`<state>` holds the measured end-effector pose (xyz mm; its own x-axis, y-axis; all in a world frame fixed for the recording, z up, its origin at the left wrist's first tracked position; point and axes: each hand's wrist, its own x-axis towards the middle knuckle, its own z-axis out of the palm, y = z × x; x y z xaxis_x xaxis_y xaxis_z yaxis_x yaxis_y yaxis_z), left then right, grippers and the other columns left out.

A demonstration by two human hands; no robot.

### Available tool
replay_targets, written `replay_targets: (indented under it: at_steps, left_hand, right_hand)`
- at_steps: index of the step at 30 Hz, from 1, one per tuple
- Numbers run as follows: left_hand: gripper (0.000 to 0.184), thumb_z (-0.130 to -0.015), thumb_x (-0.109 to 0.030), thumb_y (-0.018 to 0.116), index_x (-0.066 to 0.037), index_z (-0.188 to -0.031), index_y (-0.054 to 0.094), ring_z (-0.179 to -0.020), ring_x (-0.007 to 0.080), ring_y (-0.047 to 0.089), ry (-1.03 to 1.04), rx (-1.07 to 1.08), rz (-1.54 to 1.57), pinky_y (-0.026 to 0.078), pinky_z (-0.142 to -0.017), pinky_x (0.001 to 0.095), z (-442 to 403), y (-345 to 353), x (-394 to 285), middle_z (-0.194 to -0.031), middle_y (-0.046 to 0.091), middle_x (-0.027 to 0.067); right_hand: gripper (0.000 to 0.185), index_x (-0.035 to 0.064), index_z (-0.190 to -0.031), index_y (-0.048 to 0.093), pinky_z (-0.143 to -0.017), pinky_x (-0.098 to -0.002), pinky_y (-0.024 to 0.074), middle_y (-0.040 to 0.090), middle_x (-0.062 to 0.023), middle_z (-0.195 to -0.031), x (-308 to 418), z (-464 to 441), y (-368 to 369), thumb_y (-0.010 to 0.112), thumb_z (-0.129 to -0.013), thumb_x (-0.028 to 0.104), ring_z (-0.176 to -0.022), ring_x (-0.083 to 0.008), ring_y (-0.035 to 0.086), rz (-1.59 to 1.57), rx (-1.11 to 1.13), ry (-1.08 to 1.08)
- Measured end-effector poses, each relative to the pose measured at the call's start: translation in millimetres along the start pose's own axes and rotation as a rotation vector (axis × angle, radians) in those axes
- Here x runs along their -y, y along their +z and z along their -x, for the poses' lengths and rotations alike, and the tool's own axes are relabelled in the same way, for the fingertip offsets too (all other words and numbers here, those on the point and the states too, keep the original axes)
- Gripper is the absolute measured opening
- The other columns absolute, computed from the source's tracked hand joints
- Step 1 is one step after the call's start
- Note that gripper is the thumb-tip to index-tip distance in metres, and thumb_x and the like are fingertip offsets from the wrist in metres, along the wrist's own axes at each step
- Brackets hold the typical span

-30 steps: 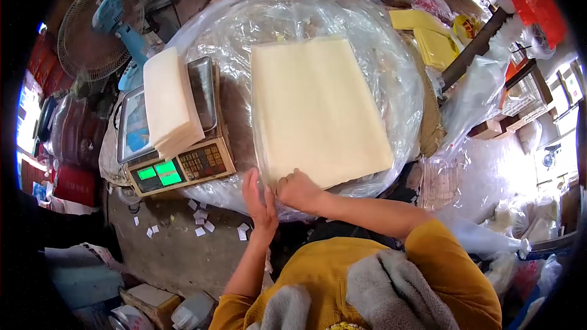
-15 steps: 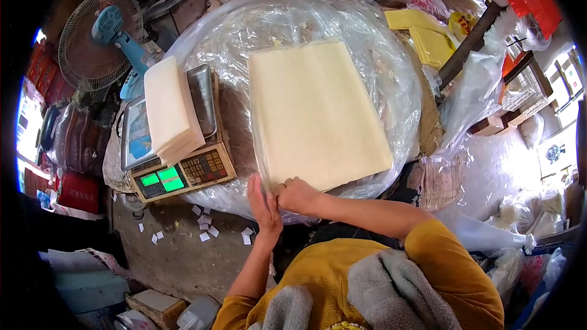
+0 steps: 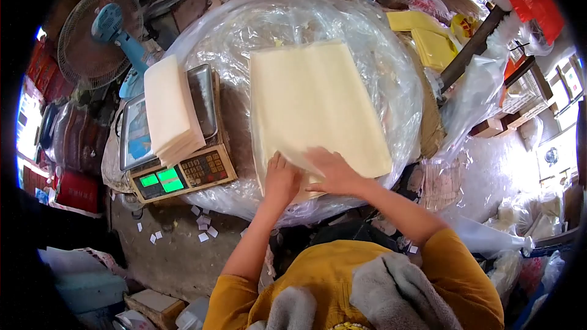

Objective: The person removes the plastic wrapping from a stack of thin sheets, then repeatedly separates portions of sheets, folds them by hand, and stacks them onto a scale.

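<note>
Nearest, the left hand rests at the near left part of a large, flat, cream-coloured rectangular sheet, fingers lightly bent; whether they pinch it or only press, I cannot tell. The right hand is partly open just beside it, thumb spread from blurred fingers, over the near edge – no firm hold shows. Between the hands that edge looks raised and curled.

Handling it well, I judge, calls for flat, even pressure from the left hand, while the right works the curled edge with spread fingers, keeping it square to the sides and avoiding a sharp crease.

By count: two hands, and one cream rectangle, lying on one round surface covered in crinkled clear plastic; how many layers it has cannot be told. Beside it, to the left, stands one digital scale with a tan-edged black keypad and two lit green displays. One thick, pale folded stack lies across its metal tray. Farther off are one light-blue fan and at least two yellow flat pieces.
</note>
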<state>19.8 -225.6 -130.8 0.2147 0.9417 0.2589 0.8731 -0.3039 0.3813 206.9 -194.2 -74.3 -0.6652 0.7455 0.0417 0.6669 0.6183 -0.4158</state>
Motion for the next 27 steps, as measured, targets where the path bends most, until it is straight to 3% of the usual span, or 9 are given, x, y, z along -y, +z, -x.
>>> replay_targets:
  at_steps: [3,4,6,7,9,14,18,21,27]
  left_hand:
    - [0.054,-0.072,-0.027,0.072,-0.001,-0.116,0.055,-0.117,0.0423,0.043,0.052,0.043,0.061,0.034,-0.101,0.0493,-19.7,-12.9,-10.9,-0.118,0.053,0.0189]
    - [0.055,-0.071,-0.027,0.073,0.000,-0.116,0.055,-0.116,0.0427,0.044,0.017,-0.018,-0.021,0.035,-0.099,0.0490,-21.6,-12.0,-15.8,-0.118,0.053,0.0193]
    - [0.063,-0.068,-0.033,0.075,-0.001,-0.119,0.054,-0.112,0.0435,0.046,-0.014,-0.023,-0.104,0.038,-0.096,0.0487,-19.8,-8.5,-13.2,-0.119,0.052,0.0205]
    - [0.066,-0.068,-0.035,0.073,0.000,-0.119,0.054,-0.115,0.0439,0.044,-0.102,0.157,-0.083,0.037,-0.098,0.0486,-32.3,-18.1,-16.7,-0.121,0.051,0.0222]
    - [0.071,-0.067,-0.039,0.071,0.003,-0.121,0.053,-0.122,0.0446,0.040,-0.275,0.507,-0.032,0.033,-0.101,0.0483,-65.9,-43.9,-31.0,-0.125,0.050,0.0255]
    - [0.072,-0.067,-0.047,0.071,-0.014,-0.129,0.052,-0.132,0.0457,0.027,-0.180,0.220,-0.069,0.015,-0.100,0.0727,-92.6,-17.8,-11.3,-0.138,0.043,0.0196]
    - [0.086,-0.064,-0.050,0.074,-0.016,-0.137,0.043,-0.133,0.0506,0.019,-0.241,0.446,-0.065,0.015,-0.101,0.0724,-105.0,-29.3,-14.6,-0.145,0.030,0.0218]
    - [0.092,-0.063,-0.051,0.075,-0.017,-0.140,0.038,-0.133,0.0546,0.015,-0.242,0.420,-0.114,0.016,-0.100,0.0727,-105.8,-19.5,-11.2,-0.147,0.024,0.0231]
    - [0.090,-0.063,-0.054,0.076,-0.017,-0.137,0.040,-0.131,0.0494,0.024,-0.275,0.460,-0.198,0.023,-0.101,0.0683,-112.1,-23.9,-21.1,-0.142,0.034,0.0199]
  right_hand:
    - [0.046,0.0114,-0.132,0.050,-0.108,-0.0360,0.0306,0.051,-0.0140,-0.133,-17.1,2.1,11.9,0.053,-0.090,0.031,-0.130,-0.0273,0.040,-0.100,0.121,0.119]
    - [0.035,0.0122,-0.121,0.059,-0.103,-0.0341,0.0382,0.057,-0.0116,-0.126,-22.0,-9.2,-0.8,0.052,-0.087,0.020,-0.120,-0.0268,0.051,-0.449,0.103,0.376]
    - [0.022,0.0076,-0.104,0.064,-0.075,-0.0408,0.0511,0.065,-0.0125,-0.099,-49.4,-24.4,-34.7,0.050,-0.089,0.017,-0.083,-0.0312,0.063,-0.240,-0.380,0.023]
    - [0.019,0.0060,-0.097,0.062,-0.069,-0.0438,0.0493,0.063,-0.0171,-0.086,-23.8,-34.4,-83.1,0.050,-0.090,0.018,-0.076,-0.0355,0.061,-0.272,-0.321,0.300]
    - [0.019,0.0060,-0.096,0.064,-0.067,-0.0390,0.0480,0.061,-0.0214,-0.081,-26.5,-43.1,-102.7,0.057,-0.088,0.022,-0.073,-0.0368,0.061,-0.192,-0.276,0.218]
    - [0.017,0.0064,-0.098,0.061,-0.068,-0.0403,0.0482,0.061,-0.0194,-0.081,-25.3,-46.1,-84.5,0.055,-0.086,0.016,-0.076,-0.0385,0.059,-0.206,-0.160,0.082]
    - [0.020,0.0065,-0.100,0.061,-0.069,-0.0395,0.0484,0.062,-0.0167,-0.081,-48.7,-59.7,-107.7,0.055,-0.081,0.012,-0.075,-0.0362,0.061,-0.023,-0.166,-0.144]
    - [0.017,0.0031,-0.095,0.063,-0.064,-0.0290,0.0476,0.064,-0.0141,-0.080,-17.3,-60.2,-208.5,0.063,-0.079,0.009,-0.068,-0.0168,0.061,0.027,-0.514,-0.027]
    - [0.027,0.0071,-0.105,0.063,-0.069,-0.0342,0.0537,0.067,-0.0130,-0.097,33.2,-6.3,-228.5,0.059,-0.079,0.010,-0.084,-0.0261,0.067,0.272,-0.621,-0.219]
